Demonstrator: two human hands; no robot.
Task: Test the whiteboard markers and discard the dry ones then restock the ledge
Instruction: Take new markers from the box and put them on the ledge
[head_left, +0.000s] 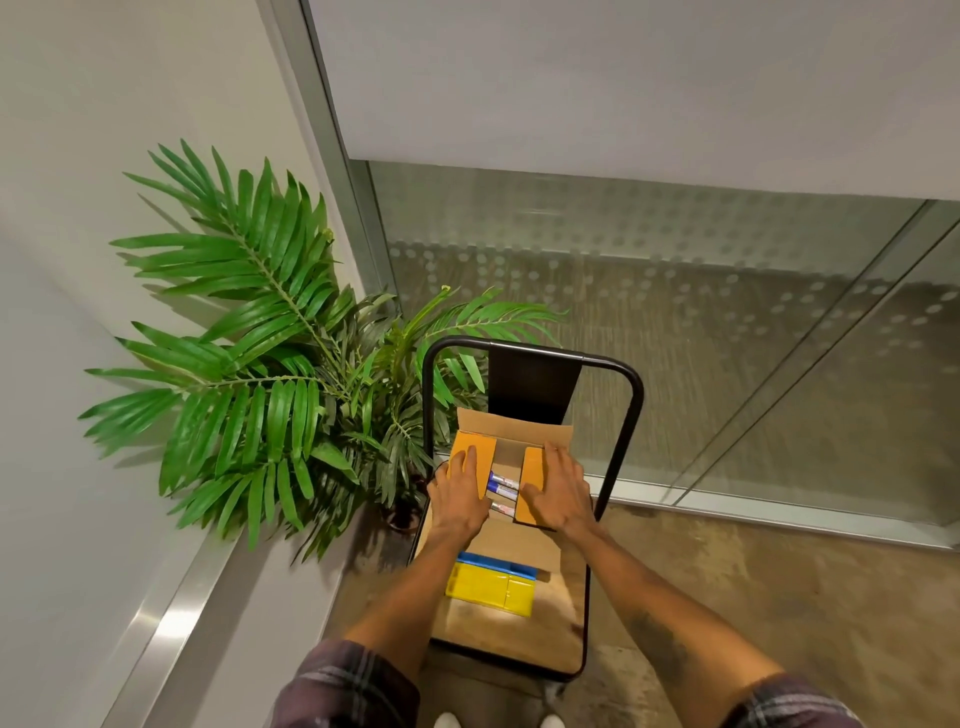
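Markers (503, 486) sit in box (511, 423), left hand (460, 491) and right hand (560, 491) flat, fingers straight, on its flaps (470, 447); uneven push may tip it off chair (509, 639).

Place: I read it as an office, in a corner beside a glazed meeting room.
Glazing: I saw a glass partition (623, 234) with frosted dots and slim metal framing, and carpet (675, 374) behind it.
Wall: A metal ledge (171, 623) ran along the white wall.
Greenery: A potted palm (260, 364) filled the corner.
Supplies: A cardboard box (519, 447) of markers (503, 488) sat on a chair (530, 384).
Floor: It was bare concrete (727, 597).
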